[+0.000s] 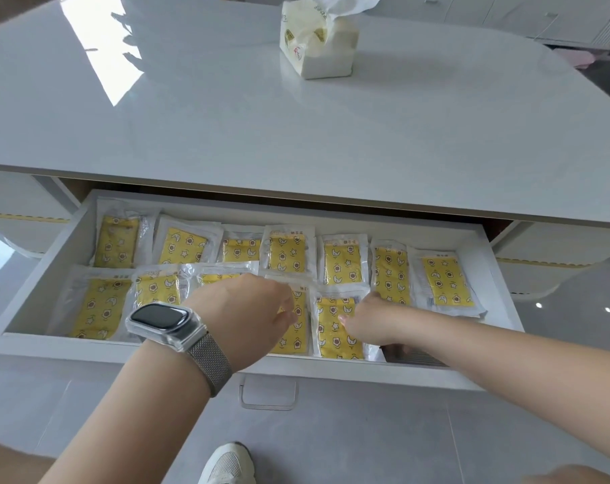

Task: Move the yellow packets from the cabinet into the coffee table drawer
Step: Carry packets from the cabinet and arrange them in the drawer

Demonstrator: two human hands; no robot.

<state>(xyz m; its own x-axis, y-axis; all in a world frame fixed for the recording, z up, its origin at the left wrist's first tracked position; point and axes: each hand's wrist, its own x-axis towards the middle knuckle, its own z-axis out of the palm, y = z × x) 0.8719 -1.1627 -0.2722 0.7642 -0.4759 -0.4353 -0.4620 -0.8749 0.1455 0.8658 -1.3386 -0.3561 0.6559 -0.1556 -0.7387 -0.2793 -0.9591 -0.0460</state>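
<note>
The white coffee table drawer is pulled open and holds several yellow packets in clear wrappers, laid in two rows. My left hand, with a watch on its wrist, reaches over the front row. Its bent fingers grip the edge of a yellow packet near the middle. My right hand comes in from the right and rests with straight fingers on the neighbouring yellow packet, covering its right edge. The cabinet is out of view.
The glossy white table top overhangs the back of the drawer. A soft pack of tissues stands on it at the far middle. A handle sits on the drawer front. My shoe is on the grey tiled floor.
</note>
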